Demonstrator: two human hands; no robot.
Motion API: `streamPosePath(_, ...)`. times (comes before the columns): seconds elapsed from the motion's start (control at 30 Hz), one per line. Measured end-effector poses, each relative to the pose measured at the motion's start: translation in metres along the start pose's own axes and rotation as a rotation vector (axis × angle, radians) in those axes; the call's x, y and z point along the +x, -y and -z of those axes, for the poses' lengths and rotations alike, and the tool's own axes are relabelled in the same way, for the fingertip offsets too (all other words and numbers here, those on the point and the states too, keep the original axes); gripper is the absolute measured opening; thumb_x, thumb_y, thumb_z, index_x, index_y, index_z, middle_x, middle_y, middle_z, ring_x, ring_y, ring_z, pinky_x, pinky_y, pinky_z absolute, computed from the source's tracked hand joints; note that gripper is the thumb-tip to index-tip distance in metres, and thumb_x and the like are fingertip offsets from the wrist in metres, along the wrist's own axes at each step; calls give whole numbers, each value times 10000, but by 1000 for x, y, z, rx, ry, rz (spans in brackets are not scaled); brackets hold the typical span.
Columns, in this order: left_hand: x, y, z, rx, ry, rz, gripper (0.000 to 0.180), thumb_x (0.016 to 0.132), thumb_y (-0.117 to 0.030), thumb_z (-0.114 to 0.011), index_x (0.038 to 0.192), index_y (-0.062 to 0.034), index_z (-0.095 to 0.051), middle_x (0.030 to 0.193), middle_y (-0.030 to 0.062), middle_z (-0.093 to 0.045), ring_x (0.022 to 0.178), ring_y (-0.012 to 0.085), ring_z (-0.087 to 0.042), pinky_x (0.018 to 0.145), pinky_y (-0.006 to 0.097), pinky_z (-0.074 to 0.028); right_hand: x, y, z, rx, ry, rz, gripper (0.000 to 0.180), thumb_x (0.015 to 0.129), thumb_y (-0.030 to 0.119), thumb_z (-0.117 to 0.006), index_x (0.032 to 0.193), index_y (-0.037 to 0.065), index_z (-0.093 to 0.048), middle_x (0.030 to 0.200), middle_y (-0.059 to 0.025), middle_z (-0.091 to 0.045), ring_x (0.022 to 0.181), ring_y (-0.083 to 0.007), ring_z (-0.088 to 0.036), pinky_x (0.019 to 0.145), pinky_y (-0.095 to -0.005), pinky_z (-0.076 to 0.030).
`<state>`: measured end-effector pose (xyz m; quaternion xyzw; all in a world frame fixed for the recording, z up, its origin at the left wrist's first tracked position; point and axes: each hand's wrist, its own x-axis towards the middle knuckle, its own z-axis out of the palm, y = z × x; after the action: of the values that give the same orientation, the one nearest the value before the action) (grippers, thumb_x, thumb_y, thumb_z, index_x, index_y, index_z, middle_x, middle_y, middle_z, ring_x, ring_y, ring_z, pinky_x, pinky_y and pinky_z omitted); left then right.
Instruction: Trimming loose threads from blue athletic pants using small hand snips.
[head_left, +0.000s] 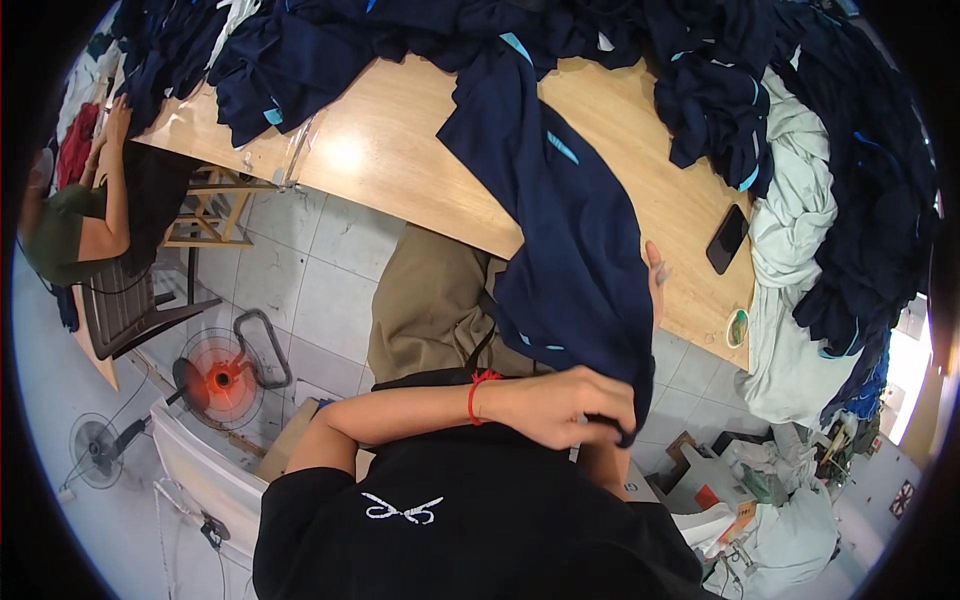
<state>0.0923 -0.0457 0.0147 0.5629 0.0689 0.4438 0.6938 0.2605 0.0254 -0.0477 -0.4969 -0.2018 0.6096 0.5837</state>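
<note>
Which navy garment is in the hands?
The navy garment draped off the wooden table edge, gripped by left hand and right hand; others lie heaped.

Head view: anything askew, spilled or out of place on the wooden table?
The small round tin sits right at the table edge, close to tipping off. The phone lies flat; heaped navy garments look like ordinary work.

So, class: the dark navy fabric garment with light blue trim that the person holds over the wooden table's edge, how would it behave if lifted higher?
The dark navy fabric garment is probably floppy: it drapes and folds over the wooden table edge. It seems light, since the left hand bunches its hem with a pinch. It likely won't slide freely; the right hand sits behind its edge.
</note>
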Motion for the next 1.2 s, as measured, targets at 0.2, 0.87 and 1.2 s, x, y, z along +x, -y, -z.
streamPosePath(0.2,15,-6,-33,-284,302,-58,81,964,-40,-707,996,9,-652,977,143,-684,974,334,-673,820,423,-513,-4,1,54,-150,-102,30,342,1055,168,-680,1360,17,-663,1142,-100,-737,1021,-178,-698,886,-346,-580)
streamPosePath(0.87,-130,-11,108,543,-1068,494,78,1040,-53,-709,1067,10,-671,973,20,-652,886,93,-596,817,221,-485,-27,-6,36,-44,-309,-159,105,1004,6,-694,1083,64,-655,858,50,-592,572,-34,-437,435,-216,-292)
streamPosePath(1.2,-107,-37,164,-995,-1003,-54,290,1130,-180,-509,1275,7,-675,1288,161,-735,1190,281,-708,1090,419,-539,-32,115,28,173,-120,-284,390,995,63,-623,1381,36,-675,1017,-76,-777,695,-126,-701,465,-247,-487)
